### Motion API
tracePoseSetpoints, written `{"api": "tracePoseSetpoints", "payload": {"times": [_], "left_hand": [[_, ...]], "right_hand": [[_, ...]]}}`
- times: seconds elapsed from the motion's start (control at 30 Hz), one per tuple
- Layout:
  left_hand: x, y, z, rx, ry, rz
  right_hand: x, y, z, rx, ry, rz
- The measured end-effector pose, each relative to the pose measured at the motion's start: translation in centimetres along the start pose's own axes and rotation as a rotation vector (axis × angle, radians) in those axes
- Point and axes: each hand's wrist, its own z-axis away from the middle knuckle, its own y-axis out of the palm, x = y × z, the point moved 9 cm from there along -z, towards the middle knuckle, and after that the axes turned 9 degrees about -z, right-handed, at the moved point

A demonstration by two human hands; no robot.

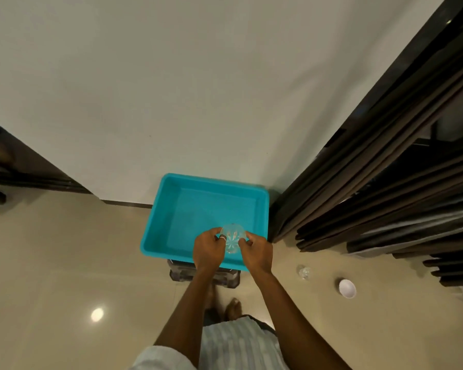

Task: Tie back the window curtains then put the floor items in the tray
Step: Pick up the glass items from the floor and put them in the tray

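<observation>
Tray (171, 209): sitting on a dark stand (182, 273) against the wall, at 12 o'clock from the person's feet.
Left hand (207, 249): curling its fingers round a clear glass (232, 237) from the 9 o'clock side.
Right hand (255, 253): pinching the same glass from 3 o'clock, hanging it over the tray's 5 o'clock corner.
Progress: 1 item is going in now, I judge; 2 are waiting on the floor.
Second glass (304, 272): standing at 4 o'clock from the tray.
White bowl (347, 288): sitting just past it, further toward 4 o'clock.
Curtains (385, 182): hanging bunched at 3 o'clock; no tie is showing, so I cannot tell.
In the way: nothing is blocking the reach; curtain hems are trailing near both floor items.
</observation>
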Motion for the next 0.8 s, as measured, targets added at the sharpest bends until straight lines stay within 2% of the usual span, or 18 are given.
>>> {"api": "tracePoseSetpoints", "payload": {"times": [0.23,0.37,0.57,0.8], "left_hand": [[-1.4,-1.6,-0.6,-0.029,0.039,-0.055],[-0.9,-2.6,-1.4,-0.063,0.042,-0.044],[0.0,-3.1,-3.7,-0.008,0.044,-0.04],[3.0,-3.0,-8.3,0.091,0.014,-0.04]], "right_hand": [[0.2,0.6,-0.4,-0.027,0.046,-0.128],[1.7,2.0,-0.8,0.023,0.033,-0.116],[3.3,5.1,-2.1,0.195,0.022,0.003],[4.9,10.2,-4.7,0.249,0.102,0.009]]}}
